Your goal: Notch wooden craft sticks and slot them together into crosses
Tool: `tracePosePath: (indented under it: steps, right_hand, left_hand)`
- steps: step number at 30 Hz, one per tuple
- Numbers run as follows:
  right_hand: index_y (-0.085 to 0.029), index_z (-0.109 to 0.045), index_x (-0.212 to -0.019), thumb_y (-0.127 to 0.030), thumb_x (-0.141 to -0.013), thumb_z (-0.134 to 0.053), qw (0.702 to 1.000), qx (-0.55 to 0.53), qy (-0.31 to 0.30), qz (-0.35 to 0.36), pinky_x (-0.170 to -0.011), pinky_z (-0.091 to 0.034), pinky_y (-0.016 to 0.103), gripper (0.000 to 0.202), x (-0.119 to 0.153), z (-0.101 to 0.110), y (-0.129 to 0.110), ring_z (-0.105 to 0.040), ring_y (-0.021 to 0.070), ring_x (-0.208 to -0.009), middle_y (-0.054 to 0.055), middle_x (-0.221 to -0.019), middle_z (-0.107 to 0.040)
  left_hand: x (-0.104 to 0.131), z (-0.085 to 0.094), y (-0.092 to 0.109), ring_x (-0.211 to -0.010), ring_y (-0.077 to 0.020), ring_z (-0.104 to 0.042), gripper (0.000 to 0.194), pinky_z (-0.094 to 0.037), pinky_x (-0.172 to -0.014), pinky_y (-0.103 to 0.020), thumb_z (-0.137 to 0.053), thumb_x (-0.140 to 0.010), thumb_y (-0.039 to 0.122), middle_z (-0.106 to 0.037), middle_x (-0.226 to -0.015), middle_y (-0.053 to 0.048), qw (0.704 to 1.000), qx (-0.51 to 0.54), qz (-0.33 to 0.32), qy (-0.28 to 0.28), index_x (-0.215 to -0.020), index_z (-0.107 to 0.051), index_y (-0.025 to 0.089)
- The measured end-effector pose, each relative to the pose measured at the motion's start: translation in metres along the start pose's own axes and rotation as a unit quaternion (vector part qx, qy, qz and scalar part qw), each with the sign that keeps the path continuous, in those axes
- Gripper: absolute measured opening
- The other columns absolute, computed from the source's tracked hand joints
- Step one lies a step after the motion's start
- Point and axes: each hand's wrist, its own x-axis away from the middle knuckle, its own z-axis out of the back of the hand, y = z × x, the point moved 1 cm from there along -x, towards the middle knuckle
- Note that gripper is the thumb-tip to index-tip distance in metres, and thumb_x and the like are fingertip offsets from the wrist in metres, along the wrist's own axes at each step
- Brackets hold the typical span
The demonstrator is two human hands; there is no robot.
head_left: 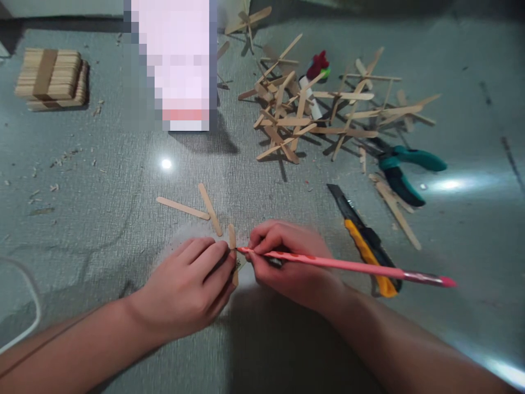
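My left hand is closed on a short upright wooden stick, whose rounded upper end shows above the fingertips. A pink pencil is pinched in my right hand, its tip at the stick beside my left fingertips. The pencil's other end points right. Something small and pale lies between the hands, partly hidden. Just beyond my left hand, two loose wooden sticks lie on the surface, one slanting and one flatter, touching or nearly so.
Crossed wooden sticks are heaped at the back right. Green-handled pliers and a yellow-black cutter knife lie right of my hands. Banded stick bundles sit at the back left. A pixelated object stands behind; a white cable curves at left.
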Motion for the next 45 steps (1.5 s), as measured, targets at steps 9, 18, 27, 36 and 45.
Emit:
tracePosePath:
  steps: [9,18,27,36,45]
  right_hand:
    - [-0.027,-0.054,-0.082,-0.004,-0.083,-0.071,1.0,-0.006,-0.008,0.002,-0.064,-0.059,0.025,0.028,-0.0002,-0.0006,-0.0001,-0.071,0.0128,-0.068,-0.003,-0.081,-0.074]
    - [-0.027,-0.054,-0.081,-0.003,-0.083,-0.069,1.0,-0.006,-0.016,0.004,-0.063,-0.058,0.025,0.028,-0.001,-0.0009,-0.0008,-0.072,0.0125,-0.068,-0.003,-0.08,-0.075]
    - [-0.027,-0.055,-0.08,-0.003,-0.082,-0.071,1.0,-0.012,-0.016,0.005,-0.064,-0.059,0.023,0.029,-0.0014,-0.0016,-0.0001,-0.072,0.0118,-0.067,-0.004,-0.08,-0.075]
    - [-0.027,-0.053,-0.08,-0.002,-0.082,-0.069,1.0,-0.008,-0.016,0.005,-0.063,-0.058,0.023,0.029,-0.0012,-0.0023,-0.0011,-0.072,0.0118,-0.068,-0.004,-0.08,-0.075]
    - [-0.027,-0.053,-0.08,-0.003,-0.081,-0.069,1.0,0.005,-0.008,0.006,-0.062,-0.058,0.024,0.029,-0.0012,-0.0012,-0.0008,-0.071,0.0118,-0.066,-0.004,-0.079,-0.074]
  left_hand:
    - [0.0004,0.0003,0.0014,-0.09,-0.0309,-0.07,0.022,-0.065,-0.071,-0.046,-0.063,-0.103,0.018,-0.076,-0.102,-0.018,1.0,-0.002,0.0,0.003,-0.112,-0.074,0.001]
    - [-0.0002,0.0012,0.0008,-0.091,-0.0302,-0.07,0.022,-0.065,-0.072,-0.045,-0.061,-0.104,0.018,-0.076,-0.102,-0.017,1.0,0.0,0.0,0.003,-0.111,-0.074,0.003]
    - [-0.0002,0.0011,0.0004,-0.092,-0.0293,-0.07,0.023,-0.065,-0.072,-0.044,-0.059,-0.105,0.019,-0.076,-0.103,-0.017,1.0,0.0,0.004,-0.003,-0.112,-0.073,0.004]
    - [0.0001,0.0,0.0003,-0.091,-0.03,-0.07,0.022,-0.064,-0.072,-0.044,-0.061,-0.103,0.018,-0.076,-0.103,-0.017,1.0,0.002,0.002,-0.002,-0.112,-0.073,0.003]
    - [0.0012,0.0,-0.0003,-0.092,-0.0286,-0.07,0.022,-0.065,-0.075,-0.043,-0.059,-0.105,0.019,-0.075,-0.102,-0.016,1.0,-0.006,0.0,-0.002,-0.112,-0.073,0.004]
